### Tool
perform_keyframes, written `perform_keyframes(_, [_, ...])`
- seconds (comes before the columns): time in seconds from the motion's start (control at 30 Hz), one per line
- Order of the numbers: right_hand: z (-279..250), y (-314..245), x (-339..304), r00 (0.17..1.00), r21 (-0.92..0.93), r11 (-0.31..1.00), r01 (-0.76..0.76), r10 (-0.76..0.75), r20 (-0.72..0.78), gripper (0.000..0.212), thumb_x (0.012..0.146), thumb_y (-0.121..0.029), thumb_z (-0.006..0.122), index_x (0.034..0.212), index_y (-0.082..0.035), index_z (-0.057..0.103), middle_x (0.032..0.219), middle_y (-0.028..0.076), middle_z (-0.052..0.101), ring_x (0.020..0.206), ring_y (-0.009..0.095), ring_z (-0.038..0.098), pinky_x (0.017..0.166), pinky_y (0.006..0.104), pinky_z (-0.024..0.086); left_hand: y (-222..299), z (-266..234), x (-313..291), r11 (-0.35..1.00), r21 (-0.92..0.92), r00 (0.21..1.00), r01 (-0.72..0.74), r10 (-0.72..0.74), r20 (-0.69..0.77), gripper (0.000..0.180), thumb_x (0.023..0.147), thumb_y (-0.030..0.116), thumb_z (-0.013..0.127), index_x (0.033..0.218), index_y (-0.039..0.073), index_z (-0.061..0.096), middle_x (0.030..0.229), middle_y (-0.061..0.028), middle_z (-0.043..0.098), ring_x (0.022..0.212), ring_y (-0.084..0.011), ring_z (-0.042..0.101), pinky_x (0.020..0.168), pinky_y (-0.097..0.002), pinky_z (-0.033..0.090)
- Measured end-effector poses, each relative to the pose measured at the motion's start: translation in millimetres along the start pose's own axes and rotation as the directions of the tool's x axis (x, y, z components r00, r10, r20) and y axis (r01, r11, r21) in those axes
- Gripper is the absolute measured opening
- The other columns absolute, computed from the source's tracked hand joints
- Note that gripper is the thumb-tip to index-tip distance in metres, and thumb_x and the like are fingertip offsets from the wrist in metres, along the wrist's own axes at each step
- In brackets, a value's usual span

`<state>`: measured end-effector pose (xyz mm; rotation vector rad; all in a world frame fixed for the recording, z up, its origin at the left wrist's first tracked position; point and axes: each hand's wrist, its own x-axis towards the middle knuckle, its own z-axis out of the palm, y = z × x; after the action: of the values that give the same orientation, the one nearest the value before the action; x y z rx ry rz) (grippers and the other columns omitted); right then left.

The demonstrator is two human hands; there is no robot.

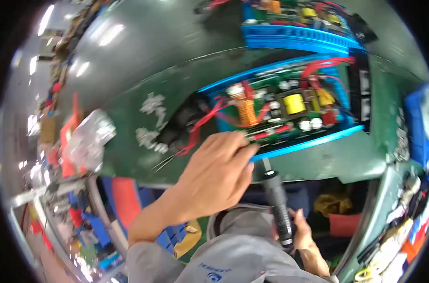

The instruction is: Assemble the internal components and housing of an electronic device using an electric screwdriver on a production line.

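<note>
Green bench [122, 94]: blue circuit housings [309, 143], white pieces [153, 104].

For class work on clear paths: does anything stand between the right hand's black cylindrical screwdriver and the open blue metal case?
Nothing visible does. The black cylindrical screwdriver, in the right hand, points at the near side of the open blue metal case; the left hand is left of its tip. Blur hides any contact.

Circuit case [313, 142] on the workbench [134, 106], bag [92, 141] left, bin [418, 127] right, second case [294, 38] behind
</note>
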<state>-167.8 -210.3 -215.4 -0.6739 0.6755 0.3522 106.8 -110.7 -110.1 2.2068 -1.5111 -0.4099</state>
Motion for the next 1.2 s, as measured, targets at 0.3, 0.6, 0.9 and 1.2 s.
perform_keyframes(0.3, [-5.9,-13.7,-15.1,0.997,-0.183,0.983,0.017,-0.004,0.071,0.092,0.099,-0.074,0.021,0.131,0.005,0.053,0.082,0.008,0.065,0.071,0.014,0.058,0.066,0.0279,0.045,-4.3,24.5,-5.8,0.996,0.056,0.990,0.067,-0.059,-0.127,0.038,0.076,0.008,0.077,0.113,0.001,0.069,0.098,-0.0075,0.056,0.091,-0.0291,0.060,0.086,-0.0428,0.051])
perform_keyframes(0.6, [4.5,-14.5,-18.6,0.997,-0.123,0.992,0.001,0.009,0.081,0.080,0.104,-0.065,0.026,0.129,0.006,0.051,0.087,0.010,0.065,0.075,0.015,0.060,0.071,0.0286,0.047,-11.2,20.4,-3.6,0.998,0.053,0.992,0.023,-0.017,-0.122,0.035,0.074,0.005,0.073,0.108,0.000,0.072,0.093,-0.0060,0.057,0.086,-0.0245,0.062,0.083,-0.0400,0.053])
perform_keyframes(0.9, [3.2,11.4,0.6,0.883,0.422,0.851,-0.312,0.096,0.460,0.100,0.094,-0.080,0.031,0.152,0.002,0.035,0.070,0.008,0.058,0.058,0.015,0.051,0.056,0.0299,0.038,-18.1,18.6,-2.7,0.996,0.061,0.995,-0.057,0.062,-0.079,0.034,0.075,0.006,0.072,0.109,0.001,0.073,0.092,-0.0037,0.057,0.086,-0.0233,0.063,0.085,-0.0381,0.053])
perform_keyframes(1.2, [-15.3,-0.3,-27.0,0.971,-0.532,0.835,0.144,-0.222,-0.086,0.092,0.097,-0.076,0.019,0.116,0.006,0.056,0.080,0.008,0.065,0.070,0.015,0.059,0.065,0.0290,0.047,-3.0,23.3,2.4,0.987,0.115,0.968,-0.112,0.135,-0.213,0.041,0.071,0.010,0.082,0.110,0.005,0.071,0.093,-0.0044,0.058,0.077,-0.0238,0.058,0.070,-0.0385,0.046])
